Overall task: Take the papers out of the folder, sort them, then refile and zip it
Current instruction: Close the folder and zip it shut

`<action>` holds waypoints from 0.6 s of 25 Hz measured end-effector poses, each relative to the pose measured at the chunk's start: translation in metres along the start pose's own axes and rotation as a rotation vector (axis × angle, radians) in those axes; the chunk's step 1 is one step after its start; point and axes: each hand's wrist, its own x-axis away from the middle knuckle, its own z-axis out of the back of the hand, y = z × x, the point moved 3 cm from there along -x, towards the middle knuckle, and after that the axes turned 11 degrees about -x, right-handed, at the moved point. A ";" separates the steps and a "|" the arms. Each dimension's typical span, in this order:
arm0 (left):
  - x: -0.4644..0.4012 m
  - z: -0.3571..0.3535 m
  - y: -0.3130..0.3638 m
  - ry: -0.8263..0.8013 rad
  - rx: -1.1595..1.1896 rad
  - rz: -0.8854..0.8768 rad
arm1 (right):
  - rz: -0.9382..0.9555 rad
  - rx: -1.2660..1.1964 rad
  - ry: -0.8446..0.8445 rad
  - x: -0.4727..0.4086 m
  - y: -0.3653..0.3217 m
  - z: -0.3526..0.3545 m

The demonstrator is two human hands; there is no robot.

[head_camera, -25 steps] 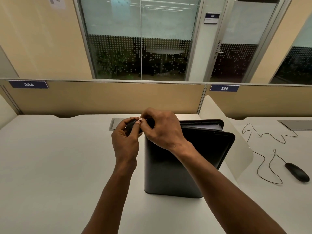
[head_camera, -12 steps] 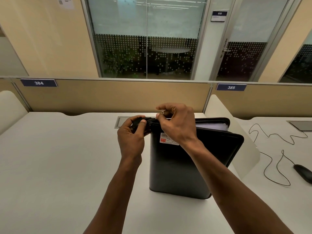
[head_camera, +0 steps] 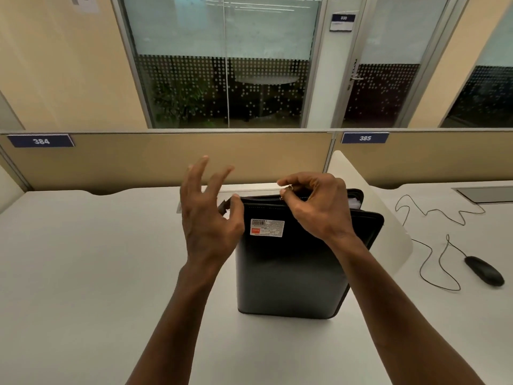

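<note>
Black mouse [head_camera: 484,270] w/ cord, rt of upright folder [head_camera: 288,276], desk [head_camera: 83,259]

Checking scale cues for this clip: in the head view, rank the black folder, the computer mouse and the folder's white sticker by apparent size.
1. Black folder, by far the largest.
2. Computer mouse and white sticker look alike in extent; no ranking between them.

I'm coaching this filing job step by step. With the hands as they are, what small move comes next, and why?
Probably draw the zipper pull further right along the top edge. The right hand pinches it, the folder stands upright, and papers show at its right end. The left hand is open, only its thumb at the corner.
</note>
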 end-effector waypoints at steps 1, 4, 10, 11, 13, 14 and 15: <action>-0.004 -0.002 0.013 -0.056 -0.090 -0.196 | 0.003 0.002 -0.004 0.000 -0.001 0.001; -0.002 -0.025 0.041 -0.354 -0.085 -0.390 | 0.030 0.014 -0.034 0.000 -0.003 0.005; 0.005 -0.043 0.033 -0.193 -0.047 -0.466 | 0.015 0.164 0.053 0.001 0.003 0.025; 0.006 -0.044 0.033 -0.164 -0.051 -0.463 | -0.004 0.181 0.077 0.001 0.008 0.033; 0.009 -0.047 0.031 -0.138 -0.075 -0.446 | -0.043 0.182 0.125 0.001 0.023 0.052; 0.009 -0.047 0.030 -0.134 -0.094 -0.434 | -0.058 0.155 0.139 0.002 0.030 0.060; 0.009 -0.046 0.031 -0.133 -0.113 -0.421 | -0.075 0.109 0.145 0.003 0.037 0.065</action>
